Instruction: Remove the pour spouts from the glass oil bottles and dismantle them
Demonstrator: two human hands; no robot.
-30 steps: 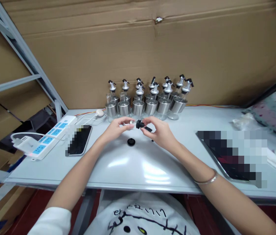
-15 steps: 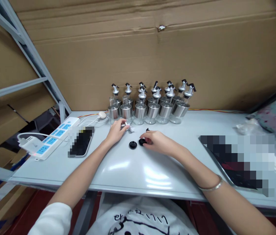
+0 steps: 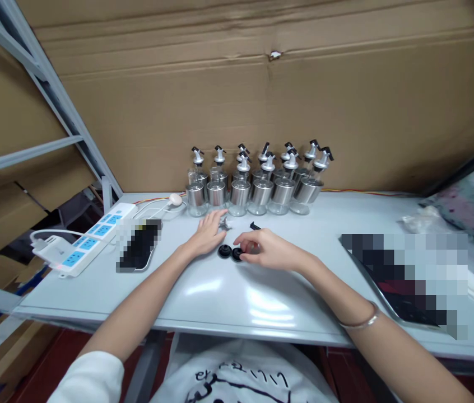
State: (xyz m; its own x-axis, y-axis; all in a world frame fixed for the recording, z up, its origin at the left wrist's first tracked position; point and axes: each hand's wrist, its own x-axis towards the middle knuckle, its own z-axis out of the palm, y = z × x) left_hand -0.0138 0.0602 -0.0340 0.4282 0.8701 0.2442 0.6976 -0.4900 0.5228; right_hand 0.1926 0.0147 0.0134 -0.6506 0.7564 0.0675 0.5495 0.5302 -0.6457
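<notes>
Right black stopper [image 3: 237, 254] has shifted toward the left black stopper [image 3: 224, 251] since the earlier frame, and the left hand [image 3: 207, 235], previously curled about the silver pourer part [image 3: 226, 224], has opened out.

Nearest on the bare front area of the surface [image 3: 228, 302] are the two stoppers, side by side; whether their rims touch cannot be told. Each should be light. The material is probably rubber or soft plastic: slightly flexible, fair in grip, unlikely to break. Take hold at the rim, thumb opposed to a finger, leaving the stepped centre free.

Right of the pair, the right hand [image 3: 268, 251] pinches the right black stopper at its edge between thumb and fingers. The left black stopper lies between the hands, just in front of the left thumb, and is not gripped.

Slightly farther, the left hand rests palm down with fingers spread. The silver pourer part lies just beside its fingertips; contact cannot be confirmed. Expect a small, rigid, smooth piece that may roll; grip it across the body. Beyond the right hand lies a black lever [image 3: 255, 226], likely stiff and thin; lift it by its long sides.

Farther back, steel-sleeved glass bottles [image 3: 262, 193] stand in two rows before the cardboard panel [image 3: 262, 106]. Two at front left have bare necks.
</notes>
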